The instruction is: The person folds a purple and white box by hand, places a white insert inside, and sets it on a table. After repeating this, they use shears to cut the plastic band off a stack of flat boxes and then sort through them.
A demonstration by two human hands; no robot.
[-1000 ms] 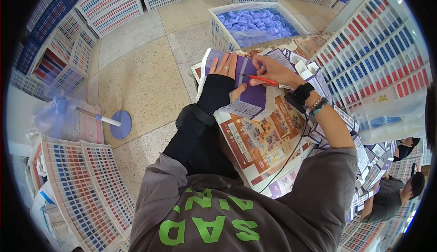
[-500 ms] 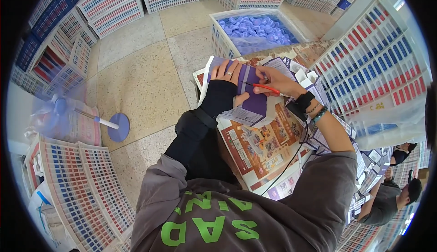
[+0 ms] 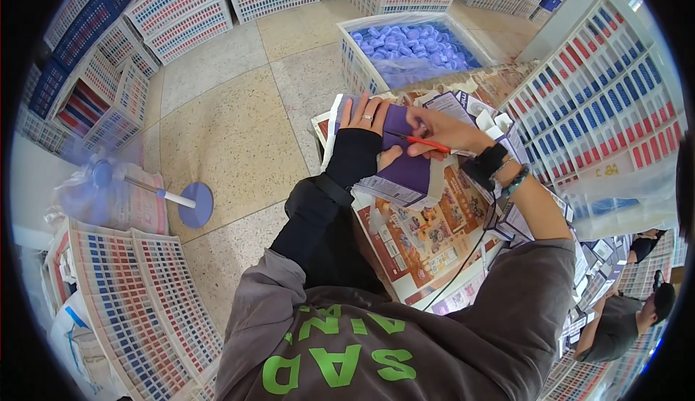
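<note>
A purple-and-white carton [image 3: 405,166] lies at the table's far left corner, beneath both my hands. My left hand [image 3: 364,122], in a black sleeve with a ring on one finger, rests flat on its top with the fingers spread, pressing it down. Over the carton's right part, my right hand [image 3: 441,132] is closed around a slim red-handled tool [image 3: 427,142] with a thin dark tip pointing left. The tool's exact kind is hard to make out. My right fingertips are bunched close to the carton's top, and anything pinched between them is hidden.
Purple-and-white boxes [image 3: 597,263] pile up at the right of the printed tabletop [image 3: 427,238]. Beyond the table stands a crate of purple caps [image 3: 347,46]. A tall white crate [image 3: 586,82] leans at the right. A fan [image 3: 195,204] is at the left; another person [image 3: 615,321] works at lower right.
The pale strip seen across the carton's top is no longer visible. My right fingers have drawn in closer over the carton. The whole view has shifted slightly.
</note>
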